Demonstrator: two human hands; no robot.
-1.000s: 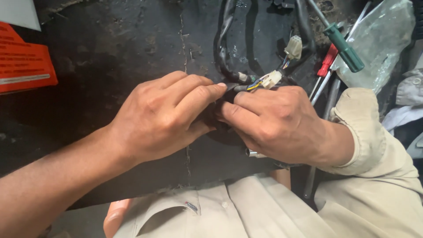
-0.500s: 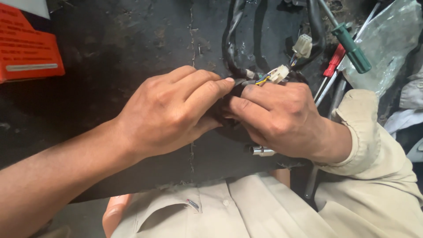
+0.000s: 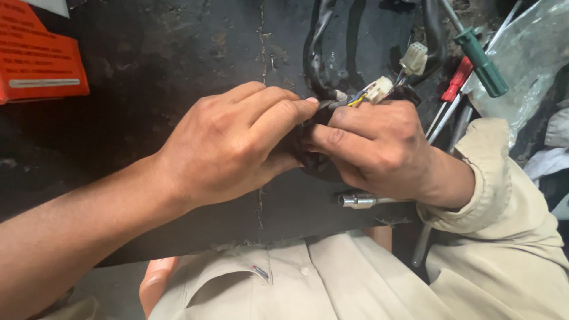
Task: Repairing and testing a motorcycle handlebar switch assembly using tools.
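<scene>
Where the two hands meet over the middle of the dark, scarred work surface point(image 3: 148, 118), both are closed on the same small black part point(image 3: 314, 157). Left hand point(image 3: 231, 142): fingers curled, fingertips pinching the part's upper edge beside the wire bundle. Right hand point(image 3: 379, 148): thumb and forefinger clamped on the part from the other side, knuckles up. Most of the part is hidden by the fingers; what it is cannot be told.

Out of the grip, at the top, comes a thick black cable harness point(image 3: 314, 53), running up and out of view. Thin coloured wires lead from the same spot to a white plug connector point(image 3: 379, 90), just above the right knuckles. A second white connector point(image 3: 414, 58) hangs a little higher, near it.

Just below the right hand, a small metal socket bit point(image 3: 355, 200) lies on the surface.

Right of the harness: a green-handled screwdriver point(image 3: 483, 59), a red-handled tool point(image 3: 457, 78) beside it, crumpled clear plastic point(image 3: 533, 53) behind. Far left, an orange box point(image 3: 38, 53).
</scene>
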